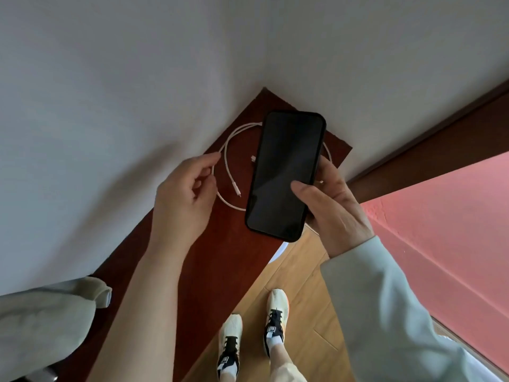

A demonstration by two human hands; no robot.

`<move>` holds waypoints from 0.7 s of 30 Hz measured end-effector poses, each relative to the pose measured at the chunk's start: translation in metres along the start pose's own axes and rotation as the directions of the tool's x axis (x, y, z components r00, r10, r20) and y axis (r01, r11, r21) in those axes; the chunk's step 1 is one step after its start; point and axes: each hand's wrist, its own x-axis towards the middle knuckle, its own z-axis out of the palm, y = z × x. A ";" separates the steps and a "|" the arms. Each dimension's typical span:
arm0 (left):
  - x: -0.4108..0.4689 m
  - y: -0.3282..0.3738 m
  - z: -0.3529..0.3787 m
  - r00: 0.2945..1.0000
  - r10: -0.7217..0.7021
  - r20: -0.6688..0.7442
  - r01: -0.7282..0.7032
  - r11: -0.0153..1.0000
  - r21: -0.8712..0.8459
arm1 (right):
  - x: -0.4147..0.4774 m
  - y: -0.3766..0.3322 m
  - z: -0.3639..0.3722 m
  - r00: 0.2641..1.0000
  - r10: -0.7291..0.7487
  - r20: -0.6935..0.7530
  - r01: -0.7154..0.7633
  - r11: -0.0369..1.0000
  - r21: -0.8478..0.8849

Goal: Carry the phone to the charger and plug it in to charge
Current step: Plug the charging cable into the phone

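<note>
A black phone [286,175] with a dark screen is held above a dark red-brown shelf [209,260], screen up, by my right hand [333,208], thumb on the glass. A white charging cable [226,158] lies coiled on the shelf, partly hidden under the phone. One connector end [237,190] lies free inside the coil, just left of the phone. My left hand [184,194] hovers over the coil's left side, fingers loosely curled and touching or almost touching the cable. I cannot tell whether it grips it.
A grey-white wall [137,78] borders the shelf on the left and behind. A dark wooden frame [413,139] and a pink surface [446,221] lie to the right. Below are a wooden floor [297,274] and my two shoes [253,326].
</note>
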 end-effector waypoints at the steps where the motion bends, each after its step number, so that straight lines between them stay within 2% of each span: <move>1: 0.004 -0.005 0.004 1.000 -0.005 0.016 0.004 0.999 0.036 | 0.003 0.002 -0.001 1.000 0.011 -0.003 -0.011 1.000 -0.003; 6: 0.021 -0.024 0.031 0.984 0.004 0.180 -0.045 0.974 0.222 | 0.015 0.014 -0.013 0.999 0.037 -0.032 -0.037 0.999 0.024; 9: 0.024 -0.029 0.043 0.969 -0.030 0.244 -0.035 0.966 0.256 | 0.016 0.021 -0.020 0.997 0.056 -0.048 -0.055 0.998 0.025; 15: 0.030 -0.031 0.043 0.967 -0.072 0.244 0.002 0.961 0.277 | 0.018 0.020 -0.024 0.994 0.076 -0.081 -0.070 0.995 0.072; 19: 0.021 -0.023 0.035 0.976 0.004 0.218 -0.070 0.952 0.297 | 0.017 0.013 -0.020 0.994 0.061 -0.086 -0.051 0.991 0.120; 21: 0.013 -0.015 0.025 0.980 0.008 0.198 -0.056 0.970 0.237 | 0.016 0.008 -0.016 0.995 0.045 -0.085 -0.032 0.988 0.151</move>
